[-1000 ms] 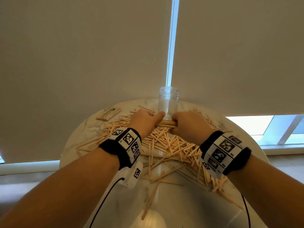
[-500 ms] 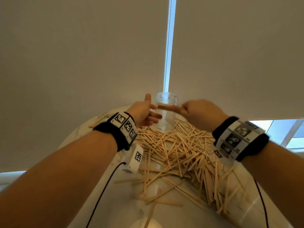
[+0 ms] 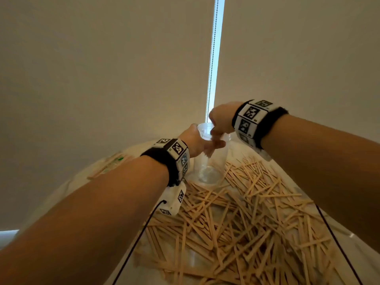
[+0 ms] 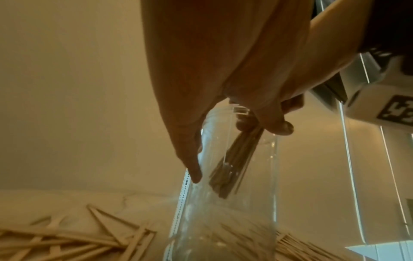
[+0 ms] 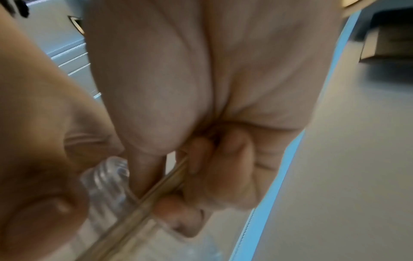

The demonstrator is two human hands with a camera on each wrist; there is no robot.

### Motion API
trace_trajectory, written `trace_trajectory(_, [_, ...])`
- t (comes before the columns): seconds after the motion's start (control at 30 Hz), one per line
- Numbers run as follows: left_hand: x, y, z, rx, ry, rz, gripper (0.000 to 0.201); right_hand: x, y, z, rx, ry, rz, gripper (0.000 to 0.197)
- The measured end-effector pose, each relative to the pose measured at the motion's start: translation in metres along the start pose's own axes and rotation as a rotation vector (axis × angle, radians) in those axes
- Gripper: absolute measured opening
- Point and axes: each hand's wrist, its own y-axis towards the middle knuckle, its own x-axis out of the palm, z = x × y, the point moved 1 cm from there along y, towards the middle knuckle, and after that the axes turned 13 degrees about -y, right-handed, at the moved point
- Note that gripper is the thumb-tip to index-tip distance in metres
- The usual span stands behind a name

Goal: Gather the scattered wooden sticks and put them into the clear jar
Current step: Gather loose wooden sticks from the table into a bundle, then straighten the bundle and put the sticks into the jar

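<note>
The clear jar point(image 3: 209, 161) stands at the far side of the round table, tilted a little, and my left hand point(image 3: 205, 141) grips it near its threaded mouth point(image 5: 105, 174). Right above the mouth, my right hand point(image 3: 216, 130) pinches a bundle of wooden sticks point(image 4: 234, 162) that points down inside the jar. The sticks' lower ends hang above the jar's bottom. In the right wrist view the bundle point(image 5: 156, 190) runs between my thumb and fingers. Many loose sticks point(image 3: 236, 212) lie heaped on the table in front of the jar.
The white marble table point(image 3: 78, 186) ends just behind the jar at beige roller blinds with a bead chain point(image 3: 211, 68). A paper stick wrapper point(image 3: 111, 163) lies at the far left. Black cables hang from both wrists over the pile.
Both hands held a bundle of sticks low on the pile. The right hand lifted it to the jar mouth and stood it upright inside, while the left hand let go and took hold of the jar.
</note>
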Motion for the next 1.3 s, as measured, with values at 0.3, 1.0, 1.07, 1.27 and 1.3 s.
trace_trajectory(0.3, [0.008, 0.014, -0.029, 0.066, -0.093, 0.063, 0.087, 0.012, 0.027, -0.021, -0.094, 0.143, -0.014, 0.031])
trace_trajectory(1.0, [-0.001, -0.205, -0.063, -0.22, 0.686, -0.367, 0.076, 0.082, -0.207, -0.06, 0.006, 0.126, -0.435, 0.094])
trace_trajectory(1.07, [0.013, -0.221, -0.065, -0.206, 0.68, -0.389, 0.076, 0.09, -0.213, -0.067, 0.019, 0.156, -0.469, 0.093])
trace_trajectory(1.27, [0.031, -0.238, -0.062, -0.112, 0.696, -0.262, 0.078, 0.092, -0.213, -0.085, 0.038, 0.367, -0.307, 0.055])
trace_trajectory(1.3, [0.031, -0.241, -0.062, -0.111, 0.701, -0.271, 0.085, 0.092, -0.213, -0.086, 0.055, 0.418, -0.309, 0.054])
